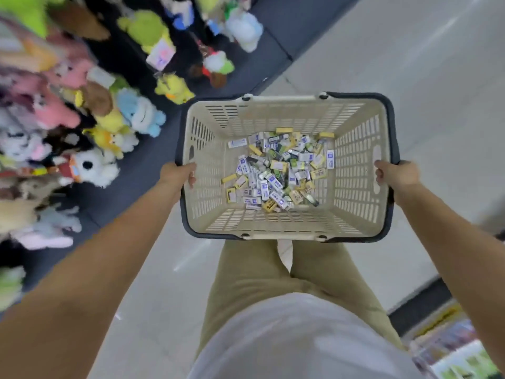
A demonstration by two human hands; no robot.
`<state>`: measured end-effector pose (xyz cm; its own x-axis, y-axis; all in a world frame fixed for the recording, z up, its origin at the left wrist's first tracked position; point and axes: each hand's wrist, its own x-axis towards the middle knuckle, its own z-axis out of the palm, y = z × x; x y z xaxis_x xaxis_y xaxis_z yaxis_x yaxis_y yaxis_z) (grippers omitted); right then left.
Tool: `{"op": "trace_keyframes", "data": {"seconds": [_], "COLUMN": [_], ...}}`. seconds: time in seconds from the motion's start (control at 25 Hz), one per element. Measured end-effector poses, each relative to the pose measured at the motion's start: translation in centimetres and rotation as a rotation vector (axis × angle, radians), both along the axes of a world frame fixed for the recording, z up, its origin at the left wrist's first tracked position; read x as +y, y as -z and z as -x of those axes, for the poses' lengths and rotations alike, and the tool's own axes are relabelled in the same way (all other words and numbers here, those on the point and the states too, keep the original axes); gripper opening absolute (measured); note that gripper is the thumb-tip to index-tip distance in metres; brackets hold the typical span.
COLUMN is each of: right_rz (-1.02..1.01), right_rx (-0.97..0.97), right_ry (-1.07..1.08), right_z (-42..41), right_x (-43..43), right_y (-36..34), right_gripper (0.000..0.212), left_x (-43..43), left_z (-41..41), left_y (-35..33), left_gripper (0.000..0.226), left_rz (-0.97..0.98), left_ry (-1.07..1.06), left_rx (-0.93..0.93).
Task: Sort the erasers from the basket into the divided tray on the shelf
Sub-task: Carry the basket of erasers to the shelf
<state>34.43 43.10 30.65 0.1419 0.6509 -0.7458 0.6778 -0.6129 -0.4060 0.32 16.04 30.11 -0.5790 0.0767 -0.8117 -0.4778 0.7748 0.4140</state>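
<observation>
1. Nearest: white shirt [300,337] and khaki trousers [259,269] at bottom centre, seen from above. Both bare forearms reach fwd from the lower corners.
2. Left hand [177,173] grips the basket [284,99] at the middle of its left side. Fingers are curled over the rim w/ tips showing inside the wall; thumb not clearly seen.
3. Right hand [396,175] grips the opposite rim at the middle of the right side. Fingers are curled over the edge, tips just inside by the handle slot.
4. Basket is beige slotted plastic, held level in front of the legs, above the floor [410,64]. Dark handles lie folded down around its rim.
5. Erasers [276,173] lie in a loose heap on the basket bottom, approx centre, a few strays toward the left wall. Wrappers are mostly white/blue, some yellow, some green. Print too small to read.
6. Floor is pale grey and glossy.
7. Lower right: edge of a shelf [459,348] w/ coloured packs, blurred.
8. Farther, left and top: plush toys [68,110] in pink, yellow, blue, green and white on a dark display, blurred.
</observation>
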Motion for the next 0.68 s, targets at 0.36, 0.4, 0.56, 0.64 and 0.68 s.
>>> {"op": "trace_keyframes", "data": {"seconds": [0.36,0.4,0.56,0.64,0.68], "right_rz": [0.0,0.006,0.018,-0.002,-0.013], "right_rx": [0.008,0.01,0.017,0.04,0.04], "right_ry": [0.492,0.535,0.641,0.7,0.721], "right_z": [-13.1,-14.2,-17.9,-19.4,-20.0], "right_x": [7.2,9.1,16.6,21.6,23.9], "right_y": [0.5,0.5,-0.6,-1.5,-1.7], "right_gripper": [0.017,0.019,0.02,0.02,0.019], "left_x": [26.8,30.4,43.7,50.9,54.2], "left_z": [-3.7,-4.5,-7.6,-9.3,-10.0], "left_y": [-0.2,-0.1,-0.7,-1.3,-1.6], "left_gripper": [0.021,0.022,0.019,0.011,0.009], "left_rz": [-0.02,-0.028,-0.029,-0.035,-0.045], "left_ry": [0.557,0.602,0.721,0.754,0.773], "left_rx": [0.041,0.034,0.032,0.035,0.045]}}
